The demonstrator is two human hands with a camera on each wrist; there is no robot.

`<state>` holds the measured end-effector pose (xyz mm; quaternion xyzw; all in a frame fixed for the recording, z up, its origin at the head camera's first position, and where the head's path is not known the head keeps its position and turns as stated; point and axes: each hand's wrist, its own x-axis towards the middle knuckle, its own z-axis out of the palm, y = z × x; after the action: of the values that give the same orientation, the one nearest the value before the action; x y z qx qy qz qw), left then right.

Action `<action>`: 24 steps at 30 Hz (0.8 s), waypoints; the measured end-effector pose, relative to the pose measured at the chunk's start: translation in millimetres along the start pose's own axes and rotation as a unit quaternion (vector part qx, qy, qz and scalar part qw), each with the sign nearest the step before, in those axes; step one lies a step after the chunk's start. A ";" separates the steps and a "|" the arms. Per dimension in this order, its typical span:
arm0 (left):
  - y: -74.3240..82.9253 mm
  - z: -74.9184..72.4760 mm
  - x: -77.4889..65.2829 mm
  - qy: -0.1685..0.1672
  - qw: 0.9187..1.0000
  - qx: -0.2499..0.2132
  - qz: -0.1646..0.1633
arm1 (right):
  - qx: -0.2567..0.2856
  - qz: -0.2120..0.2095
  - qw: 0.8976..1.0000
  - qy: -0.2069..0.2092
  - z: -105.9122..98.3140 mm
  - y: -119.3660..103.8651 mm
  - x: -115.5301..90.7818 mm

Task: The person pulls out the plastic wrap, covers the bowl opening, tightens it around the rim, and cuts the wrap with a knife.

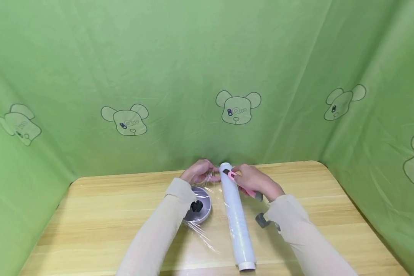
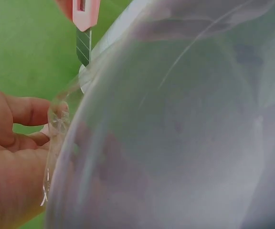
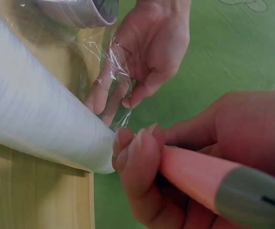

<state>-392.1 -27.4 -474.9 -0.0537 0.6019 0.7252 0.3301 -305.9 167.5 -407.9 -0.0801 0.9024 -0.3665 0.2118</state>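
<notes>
A white roll of cling film [image 1: 237, 218] lies lengthwise on the table, its far end near the back edge. My right hand [image 1: 254, 179] grips a pink and grey utility knife [image 3: 195, 171], whose extended blade [image 2: 83, 46] is at the roll's far end. Left of the roll, my left hand [image 1: 199, 171] pinches loose clear film [image 3: 116, 64], thumb against it and other fingers stretched toward the roll. A round pale purple bowl [image 1: 207, 214] stands beside my left wrist. Inside sits a black object [image 1: 197, 206], its kind unclear. Film stretches over the bowl and wrinkles in front of it.
The wooden table [image 1: 117, 218] has rounded back corners. Green cloth [image 1: 179, 76] printed with bear heads hangs behind it and along both sides. Part of a dark grey wrist device [image 1: 262, 220] shows beside my right sleeve.
</notes>
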 end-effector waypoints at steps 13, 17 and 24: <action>-4.1 -4.0 -1.2 -0.002 1.000 0.013 0.005 | 0.046 -0.004 0.999 0.008 -0.9 6.5 5.2; -3.8 -3.9 -0.1 -0.001 1.000 0.012 0.008 | 0.054 0.004 0.998 0.011 -2.3 6.6 6.0; -3.1 -3.8 0.3 -0.004 1.000 0.005 0.006 | 0.057 0.007 0.998 0.011 -9.5 5.7 3.8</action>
<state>-391.8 -30.5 -478.6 -0.0459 0.6044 0.7244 0.3285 -313.5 176.4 -407.0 -0.0576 0.8829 -0.4170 0.2082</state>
